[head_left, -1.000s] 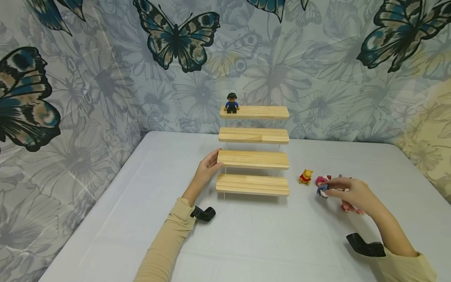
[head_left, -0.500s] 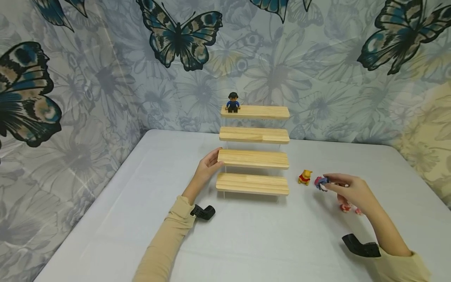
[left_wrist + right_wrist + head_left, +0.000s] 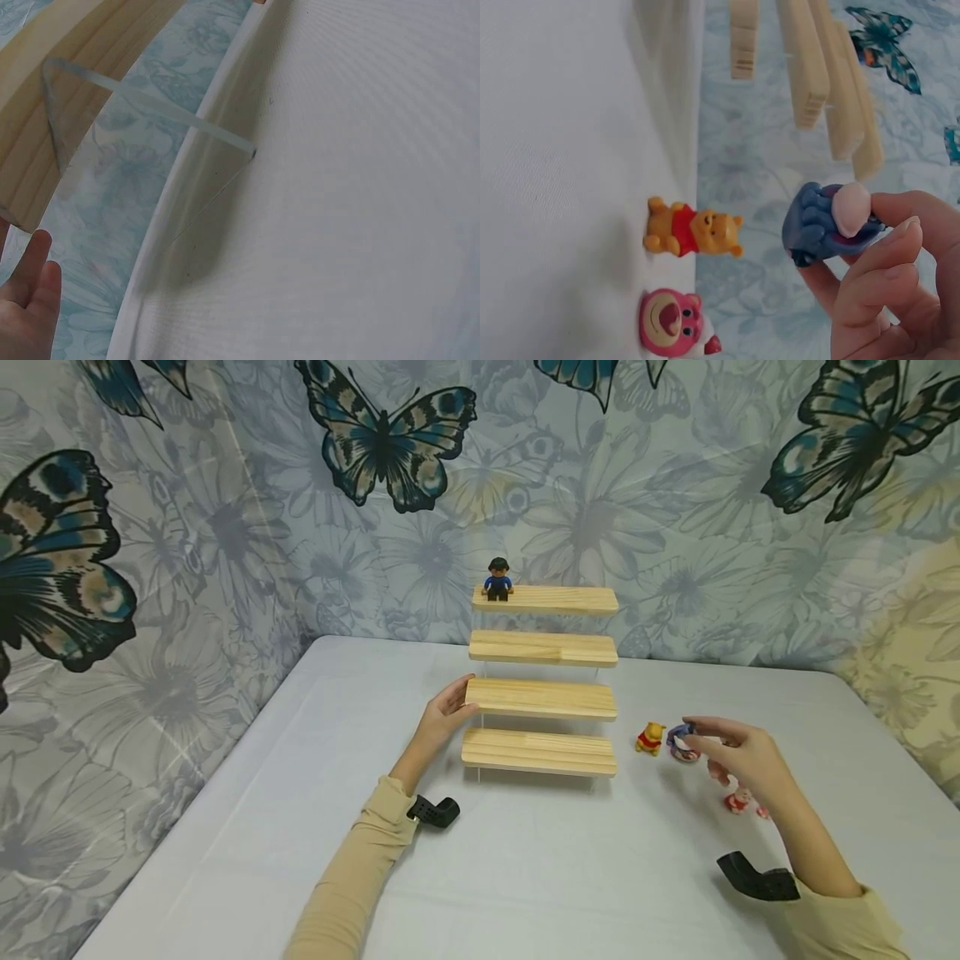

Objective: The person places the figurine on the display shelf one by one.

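Observation:
My right hand (image 3: 738, 756) pinches a small blue donkey figurine (image 3: 821, 223) with a pale pink muzzle, held up off the table. Beyond it, a yellow bear figurine in a red shirt (image 3: 649, 738) sits on the table. In the right wrist view, a pink bear figurine (image 3: 667, 322) with a wide mouth is beside the yellow one. My left hand (image 3: 442, 714) grips the left end of the second-lowest board of a four-step wooden display stand (image 3: 540, 699). The left wrist view shows its fingertips (image 3: 41, 244) at the board's corner.
A toy figure in blue and black (image 3: 498, 581) sits at the left of the stand's top board. Small pink-and-red figurines (image 3: 738, 800) lie partly hidden under the right wrist. A clear support (image 3: 172, 111) carries the boards. A patterned wall stands behind the white table (image 3: 525, 868).
My right hand has lifted the donkey figurine and moved slightly left and away from me, close to the yellow bear. My left hand keeps its place on the stand.

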The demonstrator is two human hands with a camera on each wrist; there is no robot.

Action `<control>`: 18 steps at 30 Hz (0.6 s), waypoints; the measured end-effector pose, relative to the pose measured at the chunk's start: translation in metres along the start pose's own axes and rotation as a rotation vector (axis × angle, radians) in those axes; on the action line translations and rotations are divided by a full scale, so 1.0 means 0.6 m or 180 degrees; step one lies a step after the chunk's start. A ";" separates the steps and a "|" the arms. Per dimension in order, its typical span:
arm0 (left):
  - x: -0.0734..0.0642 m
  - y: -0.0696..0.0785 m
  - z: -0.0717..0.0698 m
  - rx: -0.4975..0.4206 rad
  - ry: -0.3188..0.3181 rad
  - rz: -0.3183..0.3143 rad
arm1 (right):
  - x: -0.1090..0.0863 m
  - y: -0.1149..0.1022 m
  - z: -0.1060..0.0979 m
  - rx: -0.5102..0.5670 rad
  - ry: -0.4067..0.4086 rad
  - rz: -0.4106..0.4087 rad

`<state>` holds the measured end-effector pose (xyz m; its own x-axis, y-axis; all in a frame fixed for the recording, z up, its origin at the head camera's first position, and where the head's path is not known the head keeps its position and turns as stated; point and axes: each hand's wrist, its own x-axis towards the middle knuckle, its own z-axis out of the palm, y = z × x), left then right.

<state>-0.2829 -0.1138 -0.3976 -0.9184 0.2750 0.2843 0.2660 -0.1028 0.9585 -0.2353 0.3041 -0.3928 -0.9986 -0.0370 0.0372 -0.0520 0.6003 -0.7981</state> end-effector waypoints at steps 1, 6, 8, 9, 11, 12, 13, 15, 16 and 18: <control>0.000 0.000 0.000 0.0007 -0.0003 0.0008 | 0.004 0.003 0.002 0.0054 0.0007 0.0007; 0.000 -0.002 -0.001 0.0072 -0.0037 -0.0005 | 0.023 0.009 0.010 0.0071 0.0027 0.0001; 0.000 -0.003 -0.001 0.0084 -0.0041 -0.0022 | 0.024 -0.006 0.013 0.0028 0.0034 0.0003; 0.000 -0.004 -0.001 0.0082 -0.0041 -0.0032 | 0.022 -0.019 0.014 0.0015 0.0015 -0.0034; 0.000 -0.004 -0.002 0.0087 -0.0026 -0.0054 | 0.015 -0.050 0.014 -0.0022 0.0027 -0.0074; 0.000 -0.004 -0.002 0.0098 -0.0022 -0.0057 | 0.012 -0.066 0.014 -0.0017 0.0019 -0.0120; 0.000 -0.004 -0.003 0.0100 -0.0022 -0.0053 | 0.008 -0.079 0.012 -0.0005 0.0006 -0.0169; 0.000 -0.004 -0.003 0.0118 -0.0020 -0.0055 | 0.002 -0.103 0.009 0.0021 -0.0027 -0.0256; 0.000 -0.004 -0.004 0.0130 -0.0020 -0.0054 | 0.001 -0.110 0.009 0.0010 -0.0011 -0.0249; 0.000 -0.003 -0.004 0.0144 -0.0018 -0.0073 | 0.002 -0.119 0.009 -0.0004 0.0019 -0.0264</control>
<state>-0.2841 -0.1158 -0.3994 -0.9227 0.2823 0.2624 0.2581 -0.0530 0.9647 -0.2325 0.2568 -0.3388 -0.9909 -0.0818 0.1068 -0.1345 0.5964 -0.7913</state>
